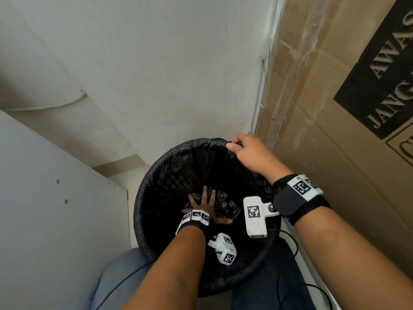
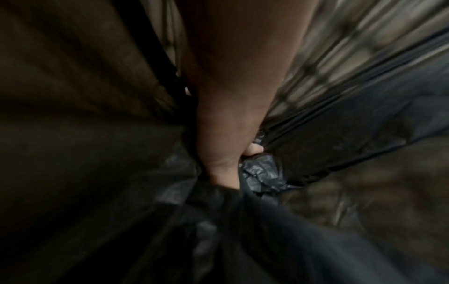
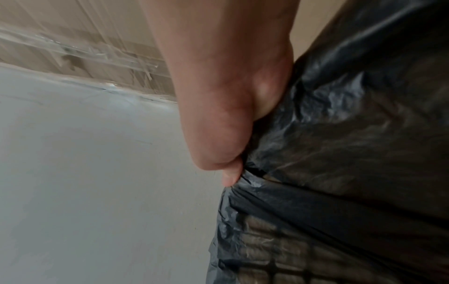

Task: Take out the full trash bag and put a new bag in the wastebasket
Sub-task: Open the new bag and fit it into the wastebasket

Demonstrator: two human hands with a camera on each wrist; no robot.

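Note:
A black mesh wastebasket stands on the floor in a corner. A thin black trash bag lines it, with its edge folded over the far rim. My left hand is deep inside the basket, fingers spread, pressing the crumpled bag bottom down. In the left wrist view the left hand lies against bunched bag plastic. My right hand pinches the bag's edge at the far right rim. The right wrist view shows thumb and finger of the right hand nipping the bag, with the mesh showing through.
A large cardboard box stands close on the right, almost touching the basket. A white wall is behind and a white panel is on the left. My knees in jeans frame the basket's near side.

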